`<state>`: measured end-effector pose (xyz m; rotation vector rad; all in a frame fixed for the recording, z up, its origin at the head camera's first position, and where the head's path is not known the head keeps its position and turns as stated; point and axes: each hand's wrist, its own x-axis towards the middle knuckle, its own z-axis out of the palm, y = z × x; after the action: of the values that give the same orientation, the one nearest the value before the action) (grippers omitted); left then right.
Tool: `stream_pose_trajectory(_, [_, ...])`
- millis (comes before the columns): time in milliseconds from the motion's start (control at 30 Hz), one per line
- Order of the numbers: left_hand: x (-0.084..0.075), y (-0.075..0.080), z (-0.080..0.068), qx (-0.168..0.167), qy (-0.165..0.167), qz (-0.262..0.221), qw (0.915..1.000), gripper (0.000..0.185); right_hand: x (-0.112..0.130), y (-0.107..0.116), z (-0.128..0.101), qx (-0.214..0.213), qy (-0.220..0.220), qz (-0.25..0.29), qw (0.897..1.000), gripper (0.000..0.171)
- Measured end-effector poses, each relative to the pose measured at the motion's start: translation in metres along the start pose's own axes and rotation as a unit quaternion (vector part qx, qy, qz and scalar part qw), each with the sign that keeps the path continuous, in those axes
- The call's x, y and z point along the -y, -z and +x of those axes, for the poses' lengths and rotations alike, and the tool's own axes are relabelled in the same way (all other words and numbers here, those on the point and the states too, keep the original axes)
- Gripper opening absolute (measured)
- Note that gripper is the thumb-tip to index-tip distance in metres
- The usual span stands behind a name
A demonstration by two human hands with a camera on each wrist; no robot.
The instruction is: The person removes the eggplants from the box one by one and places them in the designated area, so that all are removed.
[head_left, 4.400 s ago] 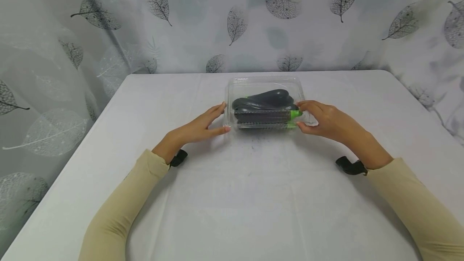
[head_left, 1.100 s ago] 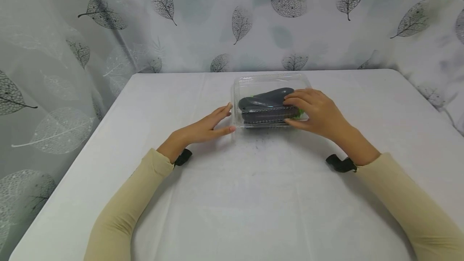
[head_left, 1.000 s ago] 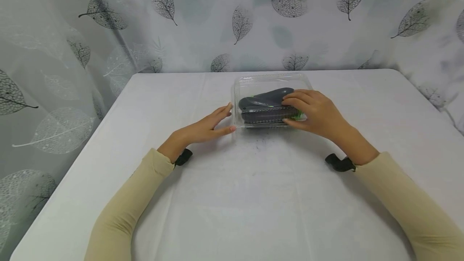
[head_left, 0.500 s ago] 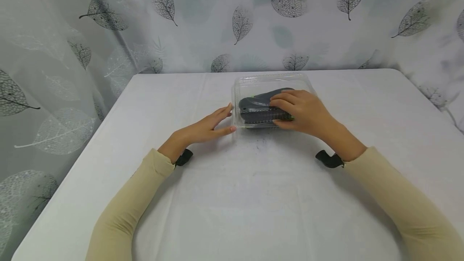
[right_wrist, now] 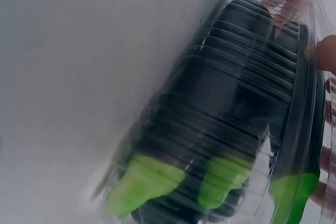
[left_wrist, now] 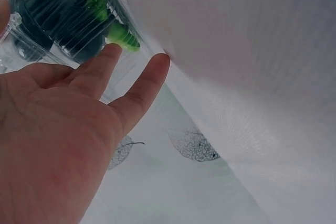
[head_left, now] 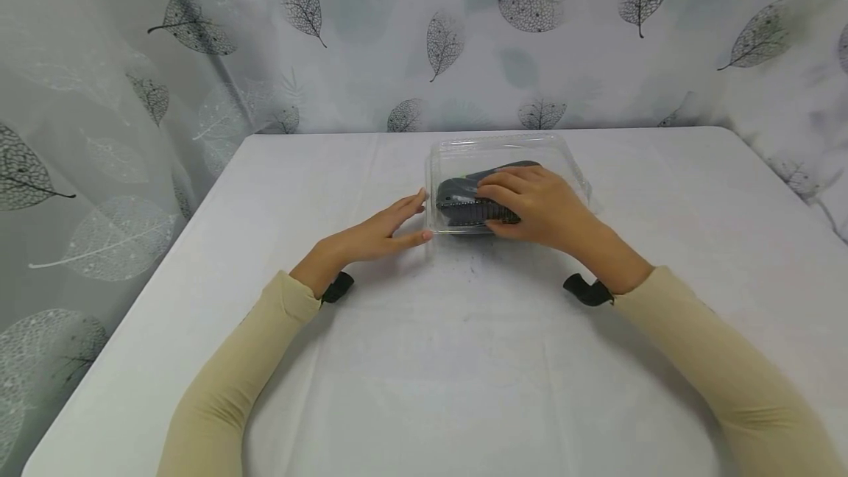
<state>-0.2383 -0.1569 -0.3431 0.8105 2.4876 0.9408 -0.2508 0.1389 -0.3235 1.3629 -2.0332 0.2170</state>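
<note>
The right hand (head_left: pixel 539 205) is clamping the thin, slippery clamshell (head_left: pixel 450 160) of eggplants (right_wrist: pixel 220 129) at its front edge, likely crushable, while the left hand (head_left: pixel 371 234), fingers straight, is bracing its end

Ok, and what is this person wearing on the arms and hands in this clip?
Both arms are in long, close-fitting beige sleeves that end at the wrists. The left hand and right hand are bare: no gloves, rings or watch visible. A small black device sits under each wrist at the cuff, left and right. No cables or markings show.
</note>
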Motion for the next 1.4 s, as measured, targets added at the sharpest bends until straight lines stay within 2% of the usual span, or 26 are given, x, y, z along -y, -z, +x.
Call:
stream_pose_trajectory(267, [0.0, 0.0, 0.0, -0.005, -0.005, 0.001, 1.0, 0.079, 0.006, -0.003, 0.009, 0.009, 0.017, -0.011, 1.0, 0.044])
stream_pose_trajectory(467, [0.001, -0.001, 0.002, -0.013, -0.016, -0.013, 0.9997, 0.081, 0.008, -0.006, 0.01, -0.013, 0.022, -0.023, 0.999, 0.042])
stream_pose_trajectory(667, [-0.001, -0.003, 0.005, -0.012, -0.004, -0.031, 0.9994, 0.086, 0.009, -0.008, 0.009, -0.033, 0.031, -0.031, 0.998, 0.041])
stream_pose_trajectory(833, [0.002, -0.003, 0.005, -0.027, -0.005, -0.028, 0.9992, 0.082, 0.011, -0.009, 0.011, -0.043, 0.029, -0.038, 0.998, 0.04])
stream_pose_trajectory(1067, [0.003, -0.001, 0.005, -0.039, -0.022, -0.014, 0.9989, 0.076, 0.015, -0.01, 0.014, -0.06, 0.021, -0.054, 0.997, 0.04])
stream_pose_trajectory(1400, [0.004, 0.002, 0.002, -0.037, -0.019, -0.043, 0.9982, 0.073, 0.017, -0.011, 0.015, -0.05, 0.019, -0.054, 0.997, 0.038])
